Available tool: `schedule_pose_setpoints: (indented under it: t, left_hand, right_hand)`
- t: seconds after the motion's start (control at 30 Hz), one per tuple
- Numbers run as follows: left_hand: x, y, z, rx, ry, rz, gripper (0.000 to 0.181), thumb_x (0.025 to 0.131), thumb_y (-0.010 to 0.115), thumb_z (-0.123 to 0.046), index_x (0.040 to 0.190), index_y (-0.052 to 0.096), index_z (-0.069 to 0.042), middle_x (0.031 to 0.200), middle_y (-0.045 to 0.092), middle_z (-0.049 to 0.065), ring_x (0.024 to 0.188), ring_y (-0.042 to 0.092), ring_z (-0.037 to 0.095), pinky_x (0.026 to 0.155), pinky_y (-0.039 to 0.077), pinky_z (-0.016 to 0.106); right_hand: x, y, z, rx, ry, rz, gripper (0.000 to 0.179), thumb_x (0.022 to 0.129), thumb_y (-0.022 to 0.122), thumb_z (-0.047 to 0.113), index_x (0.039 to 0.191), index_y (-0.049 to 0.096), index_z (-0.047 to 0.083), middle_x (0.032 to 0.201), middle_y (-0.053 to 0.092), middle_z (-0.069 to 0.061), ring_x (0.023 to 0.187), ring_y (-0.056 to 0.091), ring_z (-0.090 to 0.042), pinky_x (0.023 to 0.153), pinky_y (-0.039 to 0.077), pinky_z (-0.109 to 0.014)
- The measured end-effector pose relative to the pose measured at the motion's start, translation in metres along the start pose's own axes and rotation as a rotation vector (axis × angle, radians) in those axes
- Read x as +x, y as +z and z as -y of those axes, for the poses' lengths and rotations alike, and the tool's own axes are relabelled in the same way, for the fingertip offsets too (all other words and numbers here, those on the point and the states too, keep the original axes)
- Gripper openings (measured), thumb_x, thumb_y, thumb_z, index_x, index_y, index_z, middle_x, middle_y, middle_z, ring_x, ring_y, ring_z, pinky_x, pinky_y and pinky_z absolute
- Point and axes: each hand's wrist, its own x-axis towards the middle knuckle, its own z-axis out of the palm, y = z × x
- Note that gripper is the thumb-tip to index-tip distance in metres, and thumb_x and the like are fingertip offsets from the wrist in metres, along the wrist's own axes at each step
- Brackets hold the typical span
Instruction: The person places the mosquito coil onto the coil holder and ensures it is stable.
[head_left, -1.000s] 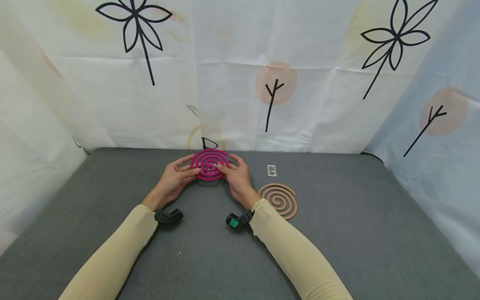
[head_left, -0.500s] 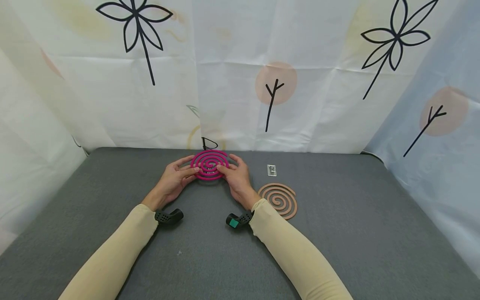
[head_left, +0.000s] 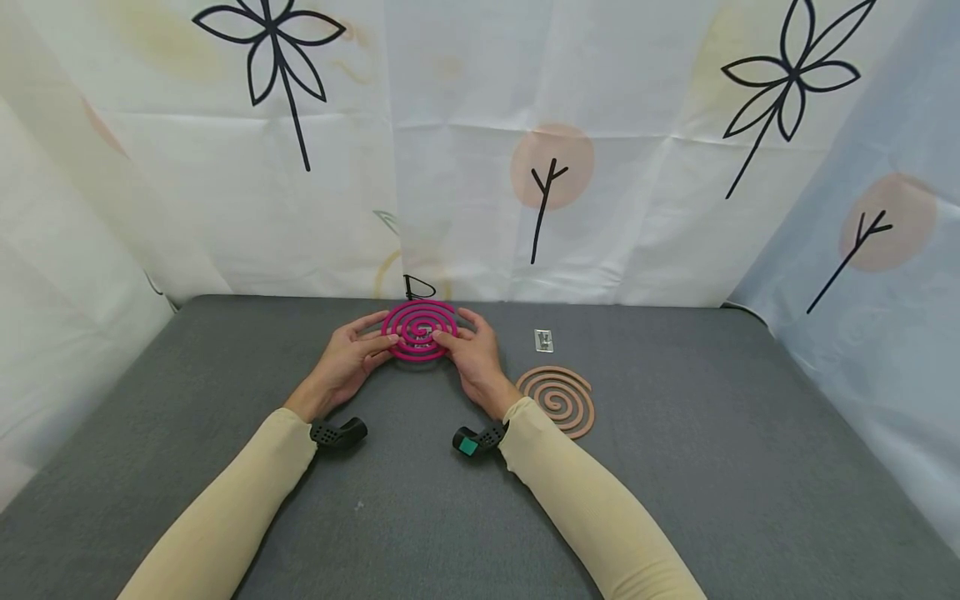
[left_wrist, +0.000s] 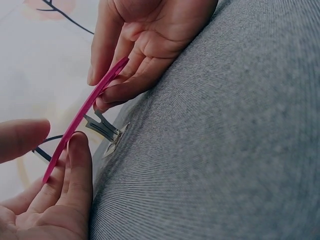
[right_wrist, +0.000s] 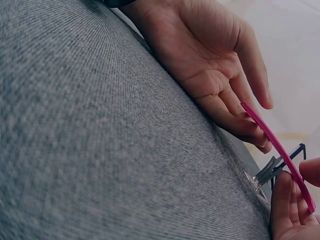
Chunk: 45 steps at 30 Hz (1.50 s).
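A pink mosquito coil (head_left: 420, 353) is held up, tilted, above the far middle of the table. My left hand (head_left: 347, 360) holds its left edge between thumb and fingers. On the opposite edge, my right hand (head_left: 476, 360) grips it the same way, its thumb lying over the rings. Beneath the coil a small metal coil stand (left_wrist: 102, 129) rises from its flat base on the cloth. The stand's upright reaches the coil's underside in the left wrist view; whether it is hooked into the coil I cannot tell.
To the right of my right hand a brown mosquito coil (head_left: 572, 421) lies flat, partly behind the sleeve. Another small metal stand (head_left: 543, 341) lies beyond it. A patterned white curtain (head_left: 465, 167) rises behind the grey cloth-covered table (head_left: 405, 517).
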Motion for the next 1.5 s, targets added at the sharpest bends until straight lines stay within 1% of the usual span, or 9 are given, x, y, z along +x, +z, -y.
schedule_pose_setpoints:
  t: [0.23, 0.43, 0.8, 0.93, 1.17, 1.5]
  left_hand:
    - [0.0013, -0.0012, 0.0013, 0.006, -0.001, 0.000, 0.070, 0.102, 0.060, -0.002, 0.161, 0.022, -0.002, 0.153, 0.038, 0.028, 0.100, 0.066, 0.005, 0.089, 0.055, 0.023]
    - [0.0011, -0.0008, 0.0013, 0.009, -0.007, -0.014, 0.070, 0.102, 0.060, -0.002, 0.161, 0.023, -0.003, 0.150, 0.042, 0.027, 0.099, 0.066, 0.005, 0.088, 0.055, 0.023]
    - [0.0014, 0.0011, 0.0006, 0.024, -0.017, -0.036, 0.069, 0.101, 0.061, -0.003, 0.160, 0.025, -0.003, 0.147, 0.045, 0.025, 0.099, 0.066, 0.005, 0.088, 0.055, 0.023]
    - [0.0012, 0.0005, 0.0005, 0.022, -0.015, -0.031, 0.070, 0.101, 0.061, -0.002, 0.160, 0.025, -0.004, 0.149, 0.043, 0.026, 0.099, 0.066, 0.005, 0.087, 0.055, 0.022]
    - [0.0000, 0.0013, -0.0013, 0.017, -0.005, -0.021, 0.069, 0.101, 0.060, 0.000, 0.160, 0.025, -0.003, 0.151, 0.041, 0.029, 0.098, 0.067, 0.005, 0.088, 0.055, 0.022]
    - [0.0021, 0.0003, 0.0003, 0.022, -0.028, -0.035, 0.068, 0.102, 0.061, -0.003, 0.160, 0.026, -0.004, 0.146, 0.046, 0.023, 0.096, 0.065, 0.005, 0.086, 0.055, 0.021]
  right_hand:
    - [-0.0011, 0.0004, 0.0014, -0.020, 0.004, -0.001, 0.068, 0.094, 0.070, -0.002, 0.154, 0.038, 0.002, 0.113, 0.069, -0.017, 0.091, 0.065, -0.012, 0.087, 0.055, -0.032]
    - [-0.0008, 0.0003, 0.0005, -0.030, 0.002, 0.000, 0.069, 0.094, 0.070, -0.002, 0.155, 0.037, 0.002, 0.117, 0.068, -0.020, 0.092, 0.066, -0.013, 0.089, 0.055, -0.032]
    - [-0.0007, 0.0002, -0.0002, -0.036, 0.000, 0.001, 0.069, 0.094, 0.070, -0.002, 0.154, 0.037, 0.002, 0.118, 0.067, -0.021, 0.092, 0.066, -0.014, 0.089, 0.056, -0.033]
    - [-0.0011, -0.0001, -0.0003, -0.029, -0.006, 0.003, 0.069, 0.094, 0.070, -0.002, 0.154, 0.037, 0.002, 0.119, 0.067, -0.022, 0.092, 0.066, -0.014, 0.090, 0.056, -0.034]
    - [-0.0006, -0.0003, -0.0007, -0.023, -0.017, 0.002, 0.069, 0.093, 0.071, -0.002, 0.153, 0.037, 0.001, 0.115, 0.068, -0.020, 0.092, 0.067, -0.013, 0.087, 0.056, -0.032]
    - [-0.0006, 0.0016, -0.0008, -0.052, -0.025, -0.015, 0.070, 0.093, 0.071, -0.003, 0.153, 0.037, 0.001, 0.116, 0.069, -0.021, 0.093, 0.067, -0.016, 0.086, 0.056, -0.032]
